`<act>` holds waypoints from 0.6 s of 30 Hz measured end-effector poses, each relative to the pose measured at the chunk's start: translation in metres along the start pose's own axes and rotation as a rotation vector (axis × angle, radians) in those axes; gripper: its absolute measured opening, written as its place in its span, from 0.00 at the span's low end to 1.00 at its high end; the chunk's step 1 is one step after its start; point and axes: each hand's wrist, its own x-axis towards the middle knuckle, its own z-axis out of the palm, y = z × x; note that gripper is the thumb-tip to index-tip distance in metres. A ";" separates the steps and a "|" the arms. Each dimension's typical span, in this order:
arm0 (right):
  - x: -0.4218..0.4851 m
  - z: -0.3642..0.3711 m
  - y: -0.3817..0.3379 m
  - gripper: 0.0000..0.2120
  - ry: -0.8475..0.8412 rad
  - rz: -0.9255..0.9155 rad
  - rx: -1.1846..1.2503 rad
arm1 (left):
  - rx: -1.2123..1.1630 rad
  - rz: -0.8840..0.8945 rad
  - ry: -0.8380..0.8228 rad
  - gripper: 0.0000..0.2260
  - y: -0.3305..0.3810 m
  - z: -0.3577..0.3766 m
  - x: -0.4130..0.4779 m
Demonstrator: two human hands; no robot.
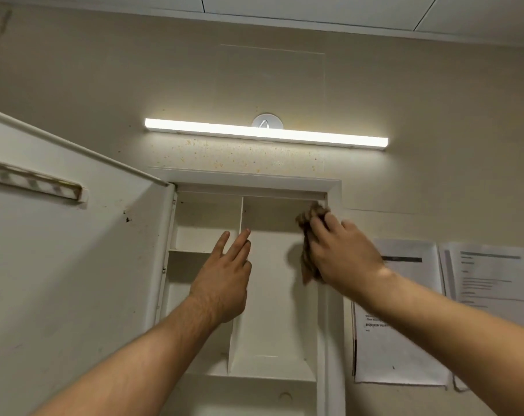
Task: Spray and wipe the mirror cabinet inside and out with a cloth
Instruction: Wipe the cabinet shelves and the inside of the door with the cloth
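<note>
The white mirror cabinet point(254, 180) hangs open on the wall, its door point(74, 250) swung out to the left. Inside are a vertical divider point(238, 295) and small shelves. My right hand point(341, 250) presses a crumpled brown cloth point(310, 235) against the upper right inner wall of the tall compartment. My left hand point(224, 280) is flat with fingers spread, resting against the divider's front edge and holding nothing. No spray bottle is in view.
A lit tube lamp point(266, 133) is mounted above the cabinet, with speckled stains on the wall below it. Printed paper sheets point(410, 325) hang on the wall right of the cabinet. A small rail point(32, 181) sits on the door's inner face.
</note>
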 end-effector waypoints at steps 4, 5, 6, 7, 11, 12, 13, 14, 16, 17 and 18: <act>0.001 0.004 0.012 0.28 0.054 0.149 0.137 | 0.015 0.000 -0.010 0.23 -0.001 -0.003 0.000; 0.006 0.003 0.019 0.30 0.075 0.201 0.164 | 0.013 -0.007 -0.004 0.23 0.000 -0.002 -0.001; 0.011 0.003 0.023 0.31 0.091 0.242 0.201 | 0.009 -0.008 -0.001 0.23 0.000 -0.002 0.000; 0.015 0.003 0.022 0.29 0.091 0.275 0.251 | 0.000 -0.004 0.000 0.23 0.000 -0.003 -0.001; -0.002 0.004 -0.009 0.19 0.055 0.269 0.423 | -0.042 -0.007 0.008 0.25 0.003 -0.006 -0.008; -0.010 0.005 -0.017 0.19 0.039 0.248 0.434 | -0.064 0.000 0.019 0.25 0.004 -0.008 -0.012; -0.014 0.007 -0.021 0.20 0.029 0.241 0.442 | -0.091 0.004 0.039 0.25 0.003 -0.010 -0.016; -0.014 0.008 -0.021 0.21 0.035 0.264 0.452 | -0.116 0.002 0.065 0.25 0.002 -0.013 -0.020; -0.001 0.008 -0.019 0.27 0.086 0.399 0.473 | -0.152 -0.024 0.119 0.25 -0.003 -0.020 -0.026; 0.009 0.006 -0.019 0.31 0.105 0.478 0.495 | -0.164 -0.040 0.142 0.25 -0.007 -0.025 -0.029; 0.021 0.003 -0.020 0.35 0.121 0.546 0.517 | -0.179 -0.056 0.170 0.24 -0.010 -0.030 -0.032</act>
